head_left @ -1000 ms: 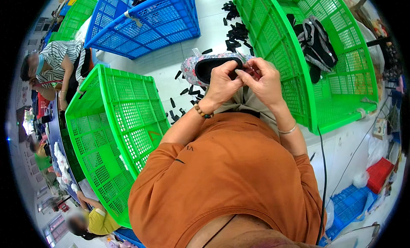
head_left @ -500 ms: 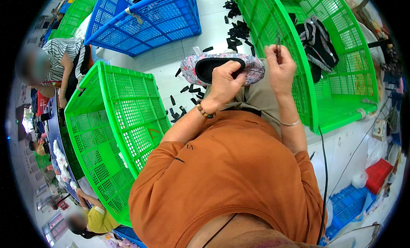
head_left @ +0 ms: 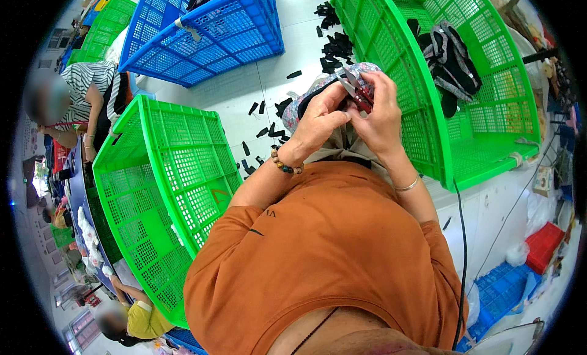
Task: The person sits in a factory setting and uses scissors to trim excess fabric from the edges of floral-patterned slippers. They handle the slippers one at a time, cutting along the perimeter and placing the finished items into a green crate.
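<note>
A floral fabric slipper (head_left: pixel 290 115) with a black lining is gripped by my left hand (head_left: pixel 318 123), fingers bent over its opening. The slipper is tilted, and both hands cover much of it. My right hand (head_left: pixel 381 117) is closed around small red-handled thread snips (head_left: pixel 362 99). Their metal blades point up and to the left, over the slipper and close to my left fingers. The two hands nearly meet in front of my waist. Whether the blades touch the fabric I cannot tell.
Green crates stand to my left (head_left: pixel 160 172) and right (head_left: pixel 446 147); the right one holds grey-and-black slippers (head_left: pixel 451 62). A blue crate (head_left: pixel 208 40) is ahead. Small black pieces (head_left: pixel 337 48) litter the floor. A black cable (head_left: pixel 461 251) hangs at right. Two people work at left.
My right hand has come left to the slipper, bringing the snips against it. The slipper has turned from lying level to tilted, and my left hand has moved slightly down with it.
</note>
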Available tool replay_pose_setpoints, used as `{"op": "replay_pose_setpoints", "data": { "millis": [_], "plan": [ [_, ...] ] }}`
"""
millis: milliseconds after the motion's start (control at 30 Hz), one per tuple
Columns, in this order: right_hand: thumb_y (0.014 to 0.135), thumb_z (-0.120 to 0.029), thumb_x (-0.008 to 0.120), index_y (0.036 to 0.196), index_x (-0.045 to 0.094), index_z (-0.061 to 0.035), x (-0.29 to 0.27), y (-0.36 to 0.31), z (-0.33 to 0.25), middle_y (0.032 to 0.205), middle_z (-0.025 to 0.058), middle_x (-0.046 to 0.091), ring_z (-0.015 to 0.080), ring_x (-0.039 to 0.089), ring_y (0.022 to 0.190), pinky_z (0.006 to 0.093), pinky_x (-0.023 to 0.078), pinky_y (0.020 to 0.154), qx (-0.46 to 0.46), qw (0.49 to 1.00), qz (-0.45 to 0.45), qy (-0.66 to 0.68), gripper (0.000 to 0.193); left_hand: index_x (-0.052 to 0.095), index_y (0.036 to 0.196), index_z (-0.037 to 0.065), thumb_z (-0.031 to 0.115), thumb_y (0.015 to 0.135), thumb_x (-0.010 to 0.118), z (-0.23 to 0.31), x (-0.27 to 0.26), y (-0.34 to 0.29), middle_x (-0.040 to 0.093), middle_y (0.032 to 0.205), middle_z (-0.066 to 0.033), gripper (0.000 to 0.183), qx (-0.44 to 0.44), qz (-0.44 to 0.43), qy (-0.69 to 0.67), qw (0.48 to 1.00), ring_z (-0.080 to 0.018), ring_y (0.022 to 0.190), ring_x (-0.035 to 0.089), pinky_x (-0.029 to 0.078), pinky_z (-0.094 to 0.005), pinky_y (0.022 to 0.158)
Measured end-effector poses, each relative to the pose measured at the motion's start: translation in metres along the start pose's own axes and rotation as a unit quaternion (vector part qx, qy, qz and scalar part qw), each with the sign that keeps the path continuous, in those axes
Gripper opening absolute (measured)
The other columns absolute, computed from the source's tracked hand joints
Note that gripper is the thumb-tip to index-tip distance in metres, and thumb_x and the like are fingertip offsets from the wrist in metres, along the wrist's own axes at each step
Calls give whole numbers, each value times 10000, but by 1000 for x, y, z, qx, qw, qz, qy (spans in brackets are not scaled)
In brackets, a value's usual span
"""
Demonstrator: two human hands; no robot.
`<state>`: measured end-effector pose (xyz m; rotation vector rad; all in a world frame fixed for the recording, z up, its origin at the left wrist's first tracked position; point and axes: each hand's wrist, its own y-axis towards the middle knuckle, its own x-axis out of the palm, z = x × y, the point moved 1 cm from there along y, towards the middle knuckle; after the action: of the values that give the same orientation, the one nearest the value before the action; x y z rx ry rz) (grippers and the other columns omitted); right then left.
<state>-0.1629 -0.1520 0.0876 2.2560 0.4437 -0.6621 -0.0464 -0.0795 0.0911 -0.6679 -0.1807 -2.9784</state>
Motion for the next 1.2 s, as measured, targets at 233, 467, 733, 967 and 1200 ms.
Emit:
{"op": "replay_pose_setpoints", "data": {
  "millis": [233,467,733,967,1200],
  "plan": [
    [651,8,637,1110,505,-31,6,3,4,1048,147,537,296,577,911,350,508,748,4,1000,29,7,479,338,1321,-46,-40,750,470,-4,4,-6,436,1290,-103,586,19,-8,148,989,-174,1212,396,291,-299,1027],
    [716,11,601,1007,559,-12,-2,1,15,905,157,593,323,591,792,358,497,686,-27,999,-14,11,294,552,1136,-12,-66,752,586,-2,-8,-23,615,1050,-99,389,46,97,325,940,-157,954,594,480,-277,825],
    [798,-7,595,986,576,17,-2,8,24,870,93,623,179,610,775,268,482,690,140,932,-70,328,191,587,1101,72,-8,636,676,-7,-36,3,569,1068,-122,480,184,50,509,839,-281,971,569,465,-333,839],
    [801,-39,632,936,586,-4,-19,14,33,815,-4,576,53,517,715,185,426,634,256,834,-190,450,147,647,984,26,35,783,630,9,-59,20,564,1074,-57,202,63,-131,311,939,-156,1019,525,427,-269,862],
    [812,-111,646,911,592,-41,-15,6,16,726,-62,532,1,411,567,145,296,478,292,758,-252,526,133,648,955,-33,88,769,658,4,-69,0,523,1116,-49,222,-208,-121,-116,964,-162,1034,510,398,-272,921]
  ]
}}
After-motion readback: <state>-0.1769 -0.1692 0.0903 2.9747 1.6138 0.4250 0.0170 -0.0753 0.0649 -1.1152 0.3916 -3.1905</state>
